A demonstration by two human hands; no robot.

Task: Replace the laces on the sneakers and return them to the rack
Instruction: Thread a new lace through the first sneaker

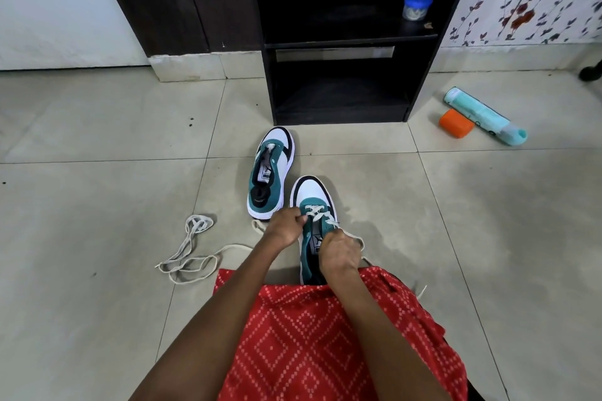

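On the tiled floor [488, 238] at 12 o'clock, just past the red patterned garment [325, 335], the near sneaker [312, 192] sits toe-away, part laced. The left hand [283, 229] is curled, pinching the white lace [317, 212] at the eyelets, and the right hand [338, 254] is curled round its other run. A loose lace [192, 247] lies tangled at 10, the unlaced second sneaker [270, 172] sits beyond at 11, and farther at 12 the dark rack [270, 75] holds a blue-lidded jar [417, 6], with an orange tub [456, 123] and a teal bottle [482, 114] side by side at 2.
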